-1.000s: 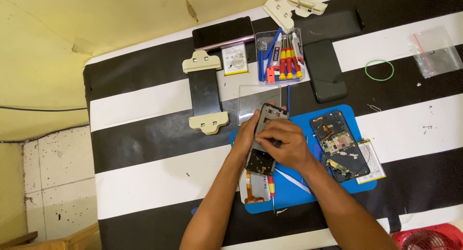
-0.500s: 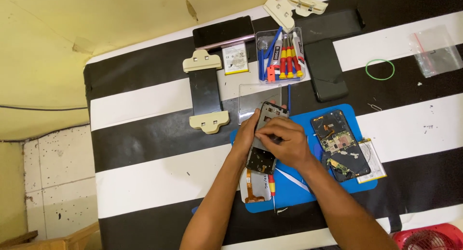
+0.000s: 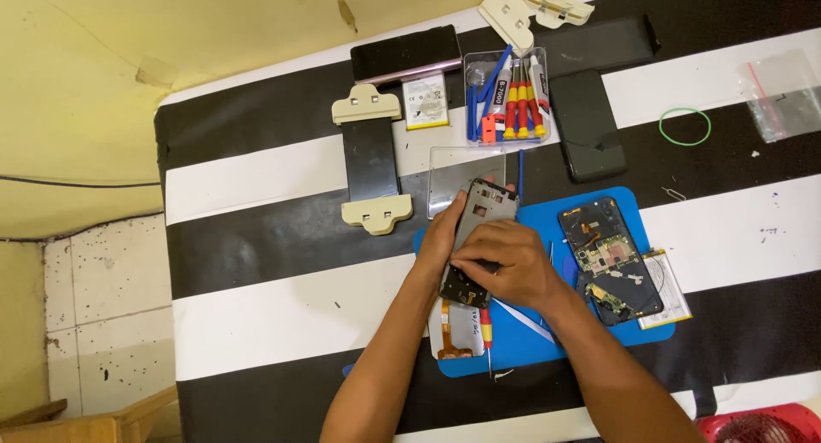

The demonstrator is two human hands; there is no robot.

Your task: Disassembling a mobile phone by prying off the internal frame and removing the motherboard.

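phone frame (image 3: pixel 483 229) lies on the blue mat (image 3: pixel 547 332), near its left edge, long axis running away from the person. left hand (image 3: pixel 445 238) is clamped along the frame's left edge, fingers wrapped on it. right hand (image 3: pixel 500 263) lies over the lower half, fingertips pinched together on something at the frame's middle; too small to tell what.

judgement: this looks like seating or lifting a small part inside the frame. to do it well:
- keep the left hand as the clamp so the frame can't rock
- work low and light with the right fingertips, no prying against the thin rails
- mind the orange flex cable (image 3: pixel 446 327) hanging out at the bottom; don't drag the wrist across it
- red-handled screwdriver (image 3: pixel 486 332) sits just beside that cable, within reach
- opened phone (image 3: pixel 609 259) with its board exposed lies to the right; keep the right forearm off it
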